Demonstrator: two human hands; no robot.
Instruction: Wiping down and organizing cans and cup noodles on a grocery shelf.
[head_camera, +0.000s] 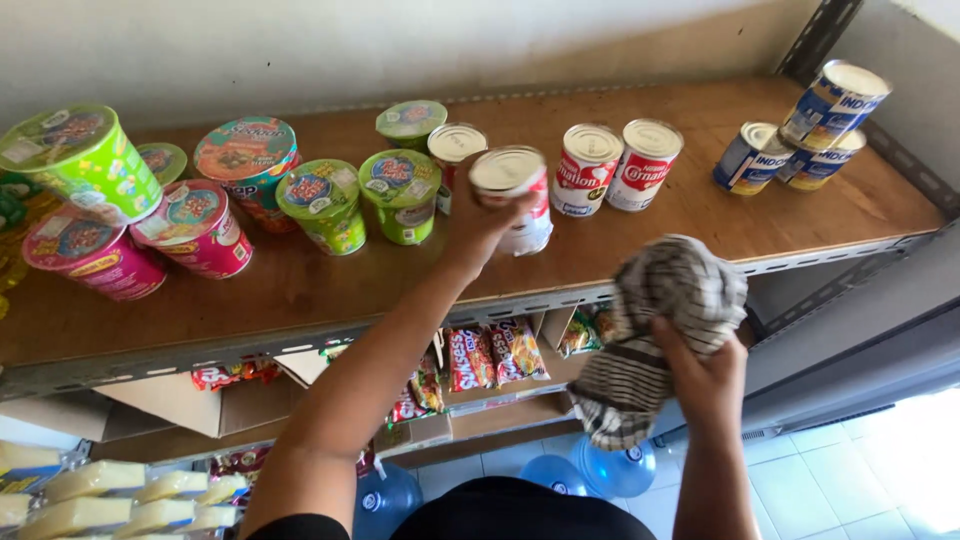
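My left hand (487, 228), fingers wrapped round red-white metal tin can (512, 190): rigid, heavyish, slick; grip mid-body. Right hand (700, 375), at 4 o'clock, clenches soft striped cloth (655, 320).

Wooden shelf (300, 285) — noodle cups (325, 205), milk cans (645, 165) — all upright.

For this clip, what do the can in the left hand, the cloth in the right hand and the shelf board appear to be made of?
Can in the left hand: likely metal, with a pale shiny lid and raised rim under a paper-like red and white label. Cloth in the right hand: soft woven fabric, striped, bunched into limp folds. Shelf board: looks like wood or plywood, brown and matte with faint grain, resting on a grey metal frame.
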